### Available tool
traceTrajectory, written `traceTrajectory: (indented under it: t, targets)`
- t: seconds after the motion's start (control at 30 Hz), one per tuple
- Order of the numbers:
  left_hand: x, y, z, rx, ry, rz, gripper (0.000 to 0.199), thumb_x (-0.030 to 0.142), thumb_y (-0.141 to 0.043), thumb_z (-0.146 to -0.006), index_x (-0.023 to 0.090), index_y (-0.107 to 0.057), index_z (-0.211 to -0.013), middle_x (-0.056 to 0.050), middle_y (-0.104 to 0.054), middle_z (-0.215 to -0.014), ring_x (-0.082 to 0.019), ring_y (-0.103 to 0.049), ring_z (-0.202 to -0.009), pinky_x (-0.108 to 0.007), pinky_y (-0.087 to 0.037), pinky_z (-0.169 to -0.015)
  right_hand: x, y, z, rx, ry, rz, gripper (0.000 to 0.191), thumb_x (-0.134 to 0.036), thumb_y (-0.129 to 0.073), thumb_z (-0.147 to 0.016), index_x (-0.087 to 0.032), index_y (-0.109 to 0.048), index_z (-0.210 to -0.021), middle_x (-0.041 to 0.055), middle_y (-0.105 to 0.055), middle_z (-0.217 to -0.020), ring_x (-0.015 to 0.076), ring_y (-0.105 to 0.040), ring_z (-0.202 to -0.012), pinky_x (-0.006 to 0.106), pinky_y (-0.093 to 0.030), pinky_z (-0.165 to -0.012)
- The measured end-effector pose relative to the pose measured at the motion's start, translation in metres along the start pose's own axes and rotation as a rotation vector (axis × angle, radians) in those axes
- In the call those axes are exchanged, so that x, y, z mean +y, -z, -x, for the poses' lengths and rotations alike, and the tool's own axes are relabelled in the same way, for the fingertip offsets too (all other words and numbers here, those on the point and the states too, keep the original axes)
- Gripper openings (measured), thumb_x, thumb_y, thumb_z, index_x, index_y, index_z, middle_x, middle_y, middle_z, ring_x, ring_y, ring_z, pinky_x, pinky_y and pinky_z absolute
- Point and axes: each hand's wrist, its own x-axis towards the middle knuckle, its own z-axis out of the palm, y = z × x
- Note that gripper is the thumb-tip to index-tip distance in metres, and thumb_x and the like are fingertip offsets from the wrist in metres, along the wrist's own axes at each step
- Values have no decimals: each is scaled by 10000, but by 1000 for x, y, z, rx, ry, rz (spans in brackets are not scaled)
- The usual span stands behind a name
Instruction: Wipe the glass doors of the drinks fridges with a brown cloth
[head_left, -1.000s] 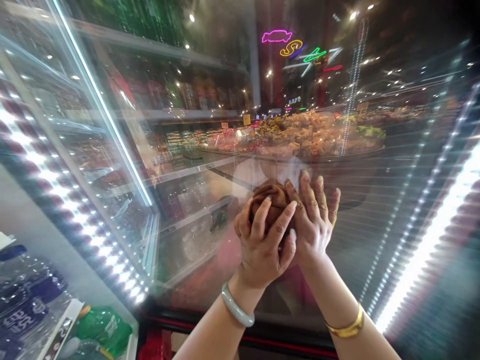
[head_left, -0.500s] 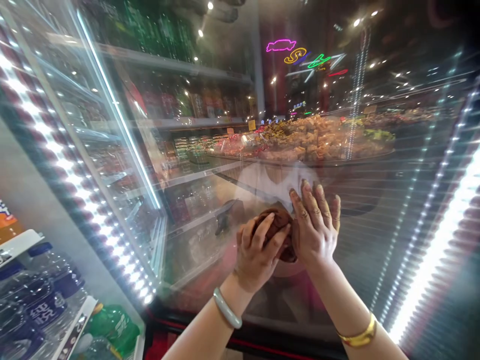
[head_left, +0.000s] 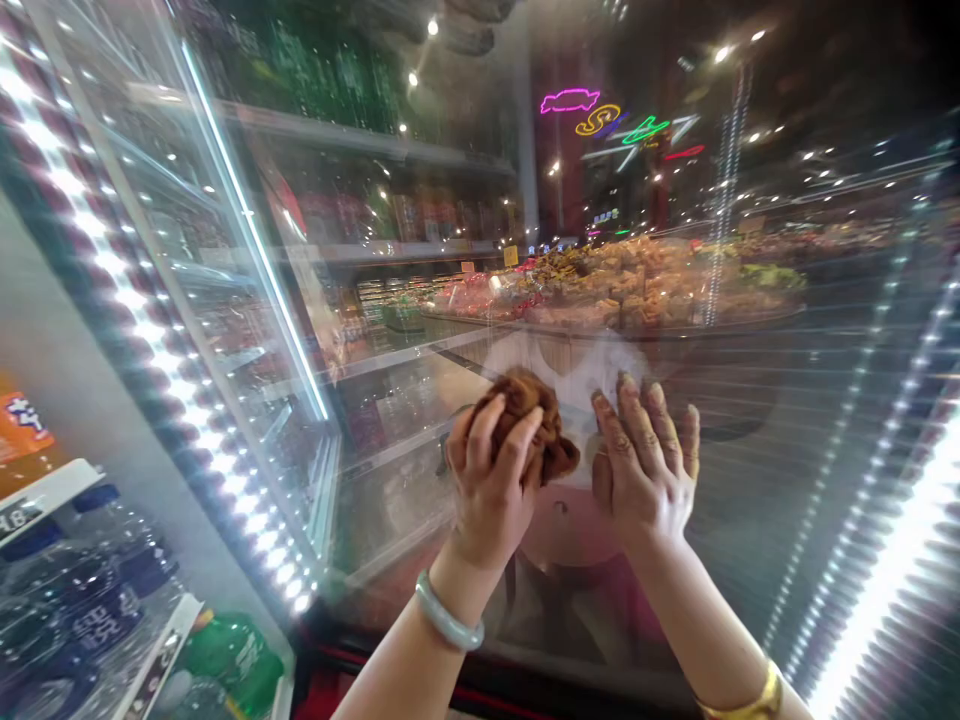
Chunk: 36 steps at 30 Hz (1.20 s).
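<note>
A crumpled brown cloth (head_left: 551,440) is bunched under my left hand (head_left: 491,485), whose fingers curl over it against a glass pane (head_left: 420,560). A pale bangle circles that wrist. To the right, my right hand (head_left: 651,470) lies flat on the same glass with fingers spread and nothing in it; a gold bracelet sits on its wrist. A gap of bare glass separates this hand from the cloth. Part of the cloth is covered by my left fingers.
At the lower left, shelves hold bottles with blue labels (head_left: 105,620), a green bottle (head_left: 236,655) and an orange bottle (head_left: 22,425). Bright LED strips run along the left (head_left: 187,410) and right (head_left: 892,580). Neon shapes, lights and heaped goods show in the glass.
My left hand has moved a little left and up with the cloth, away from the right hand. Relative to the picture, my right hand shifted slightly right and down. The view has shifted slightly.
</note>
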Motion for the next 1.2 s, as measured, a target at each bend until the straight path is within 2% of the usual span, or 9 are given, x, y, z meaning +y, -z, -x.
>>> traceTrajectory:
  t: [0.07, 0.3, 0.43, 0.53, 0.73, 0.87, 0.97, 1.13, 1.2]
  targets:
    - [5, -2, -4, 15, 43, 20, 443, 160, -703, -888, 245, -651, -1319, -146, -561, -1432, -329, -448, -1406, -520, -405, -1175, -1, 1, -1, 7, -25, 2, 508, -190, -577, -952, -238, -550, -1457, 98, -579, -1497, 282, -455, -1479, 550, -295, -1265]
    - [14, -5, 39, -64, -143, 68, 277, 206, -702, -892, 222, -706, -1168, -103, -679, -1308, -308, -552, -1313, -458, -466, -1108, 2, 2, 11, -27, 43, 5, 478, -152, -520, -971, -233, -568, -1440, 94, -565, -1509, 258, -456, -1480, 521, -313, -1260]
    - [-2, 4, -3, 54, 81, 4, 363, 123, -737, -821, 185, -683, -1174, -169, -617, -1366, -335, -521, -1338, -528, -423, -1154, -2, 2, 21, -39, 25, 19, 499, -153, -545, -949, -230, -567, -1442, 88, -577, -1497, 258, -475, -1467, 520, -306, -1264]
    - [7, 1, -20, 44, 56, 39, 398, 95, -704, -808, 207, -677, -1189, -137, -624, -1364, -320, -533, -1325, -517, -426, -1150, -3, 1, 25, -31, 15, 33, 487, -187, -556, -966, -232, -560, -1451, 85, -584, -1490, 259, -474, -1467, 517, -301, -1267]
    - [14, -2, 39, -86, -162, 94, 237, 196, -713, -872, 257, -709, -1101, -60, -722, -1221, -288, -582, -1264, -454, -455, -1092, 1, 3, 27, -48, 44, 16, 446, -187, -558, -978, -211, -583, -1423, 90, -603, -1472, 238, -475, -1467, 484, -295, -1275]
    - [1, 6, 38, 1, 4, 29, 297, 115, -703, -833, 223, -696, -1109, -124, -667, -1294, -319, -533, -1323, -499, -454, -1106, -1, 6, 26, -44, 33, 22, 458, -182, -571, -955, -211, -593, -1412, 94, -607, -1465, 255, -483, -1461, 504, -309, -1264]
    - [15, 1, 38, 38, 121, 46, 324, 104, -672, -830, 216, -688, -1133, -137, -647, -1309, -317, -507, -1349, -510, -444, -1126, -1, 7, 26, -28, 27, 37, 454, -183, -582, -954, -215, -597, -1406, 92, -618, -1452, 256, -493, -1453, 500, -316, -1261]
    - [22, -6, 63, -54, -128, 91, 198, 259, -680, -902, 266, -708, -1097, -69, -716, -1205, -271, -581, -1265, -449, -468, -1091, 3, 9, 27, -56, 70, 24, 428, -188, -565, -966, -227, -608, -1390, 89, -615, -1459, 254, -493, -1453, 498, -323, -1257]
    - [10, -2, 58, -33, -97, 80, 227, 239, -715, -879, 250, -700, -1105, -100, -684, -1251, -292, -556, -1300, -464, -476, -1092, 3, 10, 28, -63, 64, 19, 445, -201, -585, -950, -224, -604, -1395, 97, -615, -1459, 268, -501, -1447, 512, -326, -1252]
